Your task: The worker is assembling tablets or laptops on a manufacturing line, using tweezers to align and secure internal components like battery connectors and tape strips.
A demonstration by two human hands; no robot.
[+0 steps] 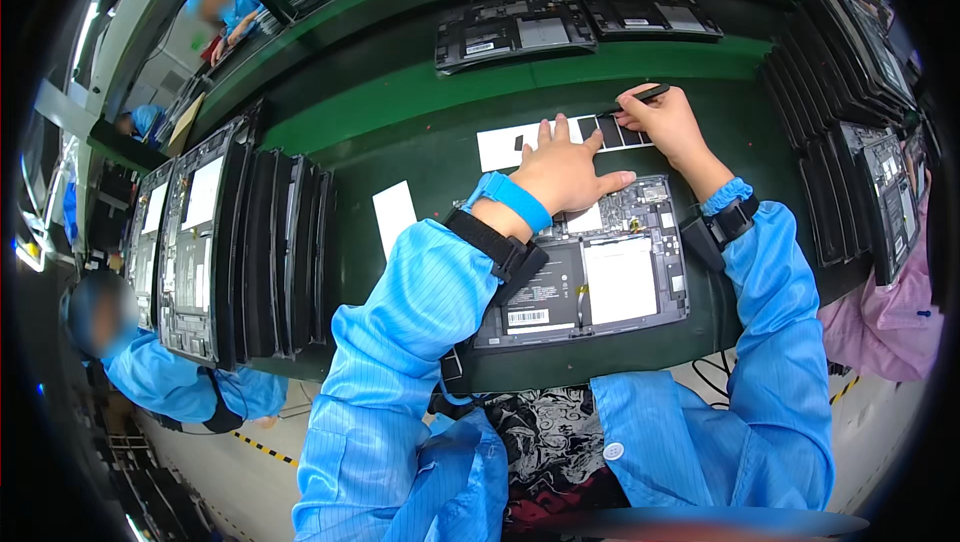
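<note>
Near sheet's (496, 151) right edge, right hand (672, 125)

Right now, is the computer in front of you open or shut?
Open: the laptop base has its black battery and circuit board showing, uncovered.

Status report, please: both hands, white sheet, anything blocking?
Left hand spread on white sheet. Right hand holds slim black tool near dark patches. Left hand hides sheet's middle.
</note>
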